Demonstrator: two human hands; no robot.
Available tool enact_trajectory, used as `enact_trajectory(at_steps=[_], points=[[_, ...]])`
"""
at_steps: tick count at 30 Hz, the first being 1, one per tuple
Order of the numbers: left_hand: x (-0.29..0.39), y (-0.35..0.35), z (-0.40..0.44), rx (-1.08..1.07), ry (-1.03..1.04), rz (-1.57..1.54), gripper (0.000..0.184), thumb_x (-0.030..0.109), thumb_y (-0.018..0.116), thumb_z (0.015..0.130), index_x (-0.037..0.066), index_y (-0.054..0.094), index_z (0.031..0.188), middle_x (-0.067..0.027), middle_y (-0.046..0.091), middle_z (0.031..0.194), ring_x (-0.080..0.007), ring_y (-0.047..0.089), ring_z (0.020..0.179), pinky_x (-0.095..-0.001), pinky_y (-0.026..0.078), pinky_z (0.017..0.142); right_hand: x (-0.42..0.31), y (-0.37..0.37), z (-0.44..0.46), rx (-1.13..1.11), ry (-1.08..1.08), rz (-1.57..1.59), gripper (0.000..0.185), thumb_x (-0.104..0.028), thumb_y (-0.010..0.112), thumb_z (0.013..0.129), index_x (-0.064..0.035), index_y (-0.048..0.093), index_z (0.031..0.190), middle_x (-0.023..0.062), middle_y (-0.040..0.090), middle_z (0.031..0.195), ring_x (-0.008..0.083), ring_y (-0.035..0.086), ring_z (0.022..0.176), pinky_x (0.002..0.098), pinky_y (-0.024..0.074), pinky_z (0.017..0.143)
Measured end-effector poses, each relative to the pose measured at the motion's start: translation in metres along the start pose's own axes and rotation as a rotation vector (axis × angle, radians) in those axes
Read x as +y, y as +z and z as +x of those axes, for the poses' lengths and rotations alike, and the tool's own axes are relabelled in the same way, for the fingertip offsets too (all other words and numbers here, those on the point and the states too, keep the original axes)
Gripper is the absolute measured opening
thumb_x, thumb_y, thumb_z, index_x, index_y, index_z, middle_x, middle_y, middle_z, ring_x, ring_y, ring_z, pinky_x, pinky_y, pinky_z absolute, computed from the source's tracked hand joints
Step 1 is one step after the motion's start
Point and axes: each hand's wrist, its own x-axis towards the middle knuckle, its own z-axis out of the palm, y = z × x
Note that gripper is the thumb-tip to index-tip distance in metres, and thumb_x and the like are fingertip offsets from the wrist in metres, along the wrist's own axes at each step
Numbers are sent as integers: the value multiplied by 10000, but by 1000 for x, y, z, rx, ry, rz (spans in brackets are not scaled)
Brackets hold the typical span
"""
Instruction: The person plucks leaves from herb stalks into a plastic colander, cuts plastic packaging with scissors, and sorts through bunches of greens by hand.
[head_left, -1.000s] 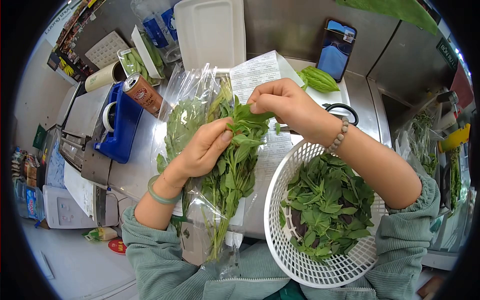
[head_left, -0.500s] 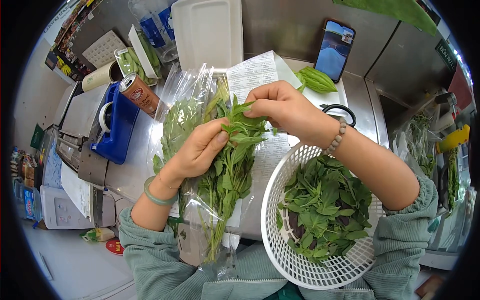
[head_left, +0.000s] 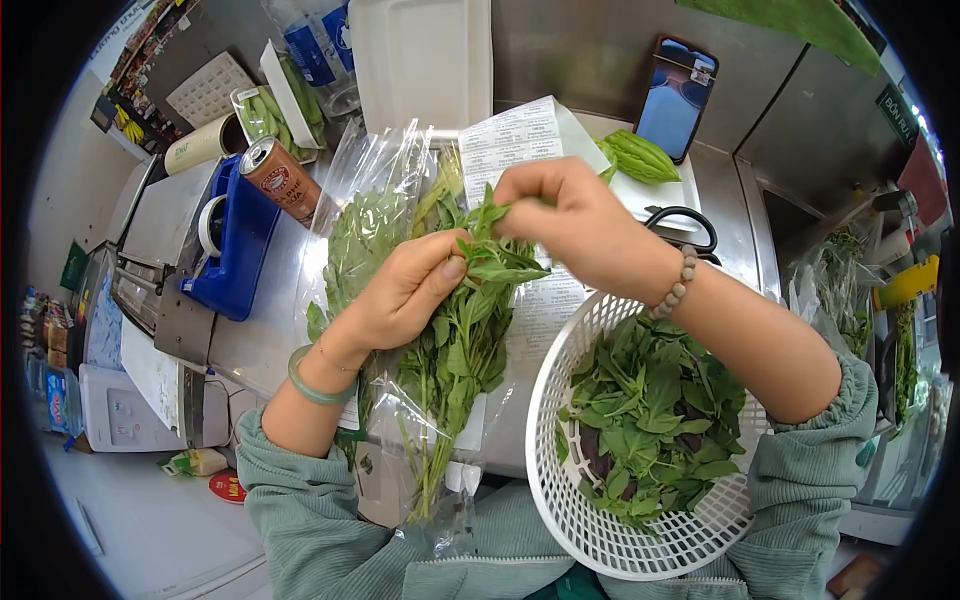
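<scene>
My left hand [head_left: 400,290] is closed around the stem of a leafy green herb sprig [head_left: 497,268], held above the counter. At the sprig's top, my right hand [head_left: 580,220] has its fingers curled in a pinch by the leaves; its fingertips are partly hidden and a little blurred. Below the left hand lies a bunch of the same herb [head_left: 462,350], long stems toward me, on a clear plastic bag [head_left: 385,165]. Loose picked leaves [head_left: 655,410] fill part of a white plastic basket [head_left: 545,440] under my right forearm.
Behind the herbs are a printed label sheet [head_left: 515,135], a white tray [head_left: 425,60] and a bitter melon [head_left: 642,157]. A phone [head_left: 676,100] leans on the steel wall, with black-handled scissors [head_left: 690,215] nearer. A brown can [head_left: 282,182] and blue tape dispenser [head_left: 240,245] stand left.
My right hand has turned slightly, its fingers curling more at the sprig's tip. The left hand keeps its hold with the sprig tilted a little. The whole view has shifted slightly.
</scene>
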Motion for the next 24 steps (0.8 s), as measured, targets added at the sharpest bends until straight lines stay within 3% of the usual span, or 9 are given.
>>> enact_trajectory(at_steps=[2, 4, 7, 11, 12, 18, 21, 24], points=[[-5, -6, -5, -49, -48, 48, 286, 171, 404, 1018, -48, 571, 1093, -66, 581, 944, -153, 523, 835, -281, 426, 783, -4, -8, 0, 120, 91, 63, 118, -107, 568, 855, -8, 625, 826, -33, 561, 680, 24, 410, 552, 207, 326, 494], [-6, -8, -7, -37, -81, 36, 276, 177, 403, 1019, -41, 567, 1061, -57, 567, 917, -142, 509, 815, -273, 420, 765, -9, -17, 1, 175, 113, 83, 96, -103, 514, 872, -45, 587, 849, -33, 536, 680, 19, 340, 488, 192, 257, 430], [-7, -7, -7, 7, -98, 38, 268, 187, 405, 1020, -32, 560, 1025, -50, 555, 895, -128, 499, 804, -264, 414, 753, -16, -21, -2, 152, 236, 321, 119, -118, 486, 883, -52, 585, 886, -30, 526, 681, 18, 346, 493, 187, 260, 435], [-7, -7, -7, 24, -126, 60, 273, 199, 408, 1022, -28, 560, 1016, -47, 549, 892, -115, 494, 806, -259, 410, 750, -16, -8, -2, 103, 267, 198, 127, -108, 466, 887, -55, 579, 910, -24, 531, 693, 23, 337, 496, 181, 258, 437], [-6, -8, -6, 15, -134, 57, 273, 201, 408, 1023, -27, 558, 1023, -43, 548, 899, -112, 490, 811, -256, 409, 755, -17, -6, -2, 114, 264, 223, 143, -101, 476, 860, -38, 604, 872, -10, 549, 664, 38, 377, 528, 215, 303, 467], [-10, -6, -9, 43, -159, -44, 296, 222, 398, 1028, -31, 528, 1111, -25, 546, 957, -99, 480, 876, -237, 397, 807, -9, -18, -8, 225, 122, 324, 138, -95, 503, 842, -28, 620, 868, -18, 564, 692, 43, 438, 583, 202, 333, 518], [-5, -5, -8, 72, -182, -104, 329, 235, 396, 1030, -39, 510, 1172, -25, 551, 988, -98, 482, 910, -236, 394, 839, -11, -9, -7, 263, 10, 199, 107, -103, 558, 813, -19, 624, 828, -6, 594, 725, 47, 489, 631, 208, 375, 559], [-2, -5, -8, 106, -189, -162, 365, 239, 399, 1029, -49, 496, 1230, -28, 559, 1017, -95, 484, 923, -239, 396, 854, -16, -9, -8, 117, 57, 126, 109, -116, 610, 791, -12, 631, 813, 7, 614, 758, 53, 520, 668, 218, 403, 588]])
